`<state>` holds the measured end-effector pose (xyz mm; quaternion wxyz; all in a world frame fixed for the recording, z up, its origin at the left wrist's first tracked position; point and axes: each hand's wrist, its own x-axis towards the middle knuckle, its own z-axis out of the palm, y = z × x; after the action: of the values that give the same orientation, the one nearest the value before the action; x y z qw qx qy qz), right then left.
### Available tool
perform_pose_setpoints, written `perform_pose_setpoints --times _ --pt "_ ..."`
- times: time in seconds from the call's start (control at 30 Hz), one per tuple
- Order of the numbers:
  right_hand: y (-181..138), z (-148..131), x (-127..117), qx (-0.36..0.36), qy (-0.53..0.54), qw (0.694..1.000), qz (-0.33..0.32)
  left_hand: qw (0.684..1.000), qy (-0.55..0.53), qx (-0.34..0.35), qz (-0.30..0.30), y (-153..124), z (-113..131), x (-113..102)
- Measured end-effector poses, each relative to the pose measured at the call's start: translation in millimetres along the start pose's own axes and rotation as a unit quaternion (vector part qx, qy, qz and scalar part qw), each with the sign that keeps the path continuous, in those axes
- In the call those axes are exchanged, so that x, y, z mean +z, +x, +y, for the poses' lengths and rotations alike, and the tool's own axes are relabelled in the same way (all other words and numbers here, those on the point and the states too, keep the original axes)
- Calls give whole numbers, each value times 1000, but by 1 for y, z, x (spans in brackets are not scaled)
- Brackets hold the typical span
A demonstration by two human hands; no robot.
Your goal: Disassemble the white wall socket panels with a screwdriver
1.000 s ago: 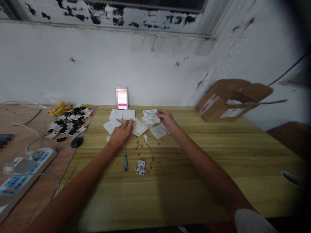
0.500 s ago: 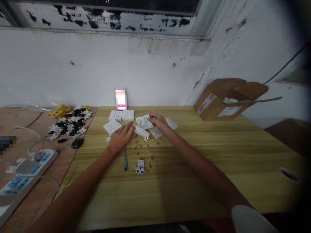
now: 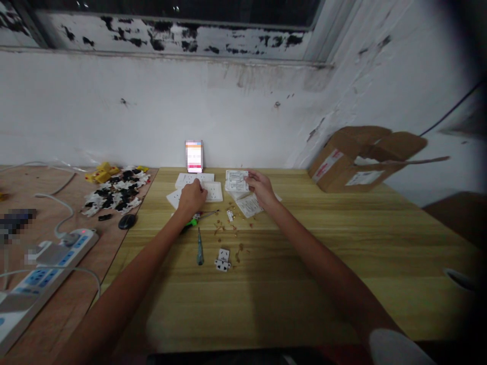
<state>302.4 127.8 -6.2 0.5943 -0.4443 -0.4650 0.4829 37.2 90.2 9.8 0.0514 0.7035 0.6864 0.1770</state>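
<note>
Head view: plate handling appears in hand. Right hand point(image 3: 261, 188), grip narrow, pinches a white patterned plate point(image 3: 236, 181) by its right edge over the far part of the desk point(image 3: 213, 309). Left hand point(image 3: 192, 197) meets a pale, slotted socket plate point(image 3: 213, 192); whether its grip is closed cannot be told. Next move, by judgement, calls for steady edge support.

I've moved my left hand point(image 3: 193, 197) farther off, its socket plate point(image 3: 214, 191) shifting far and left, and uncovered a green-handled tool point(image 3: 193, 222). My right hand point(image 3: 261, 186) has swung its panel point(image 3: 236, 181) right, opening a gap between both pieces.
</note>
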Motion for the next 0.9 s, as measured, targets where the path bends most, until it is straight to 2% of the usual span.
perform_pose_setpoints --times 0.13,0.37,0.53,0.7,0.8,0.9 --pt "-11 3 13 29 -17 999 -26 999 -4 -4 -36 7 -2 6" --pt "-16 1 18 34 -8 999 -33 999 -2 -5 -48 -2 -5 4" --pt "-20 2 24 37 -15 997 -61 999 -29 21 16 -20 -13 -19" --pt "-12 18 50 49 -34 993 -102 996 -56 20 69 -53 -33 -35" --pt "-1 29 65 29 -110 987 -113 994 -74 17 78 -70 -39 -34" --pt "7 29 68 -31 -210 969 -129 993 -80 13 81 -80 -40 -31"
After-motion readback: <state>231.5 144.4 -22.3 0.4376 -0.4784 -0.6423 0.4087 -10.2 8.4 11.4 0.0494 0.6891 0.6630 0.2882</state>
